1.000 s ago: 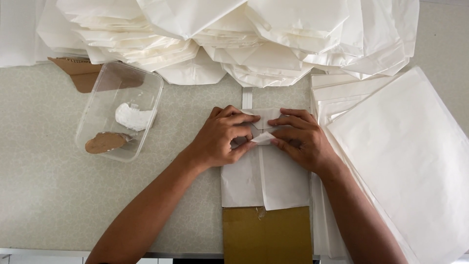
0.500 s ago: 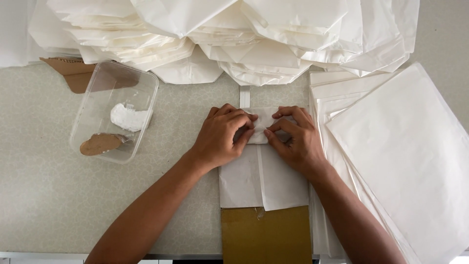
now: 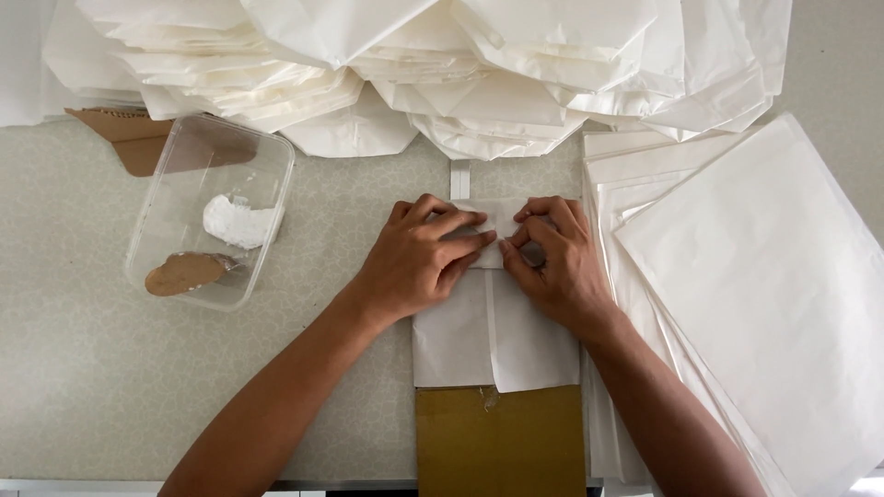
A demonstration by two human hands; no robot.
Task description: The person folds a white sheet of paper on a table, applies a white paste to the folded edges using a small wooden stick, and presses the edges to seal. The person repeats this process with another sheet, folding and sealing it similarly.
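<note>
**Both hands pressing down on a folded white paper piece, centre of table**

Left hand (image 3: pixel 419 267) lies flat, palm down, on the upper part of the folded white paper (image 3: pixel 493 340); fingers close together, pointing right and pressed onto the top flap. Right hand (image 3: pixel 552 262) sits just beside it, fingers curled, tips pinching or pressing the same flap at the fold. Fingertips of both hands nearly meet at the paper's centreline. Neither hand has lifted anything; both bear on the paper.

The paper lies on the speckled table (image 3: pixel 92 387), centre frame, long axis running away from the person. Its near edge overlaps a brown cardboard piece (image 3: pixel 502 442) at the table edge. A narrow white strip (image 3: pixel 459 178) pokes out beyond the top of the paper (attached or separate, cannot tell).

Around it:
- Stack of flat white sheets (image 3: pixel 764 304) right, touching the right forearm.
- Heap of folded white paper pieces (image 3: pixel 442 64) along the far side.
- Clear plastic tub (image 3: pixel 166 184) left, well apart from the hands, holding a white lump (image 3: pixel 238 221) and a brown pad (image 3: pixel 184 273).
</note>
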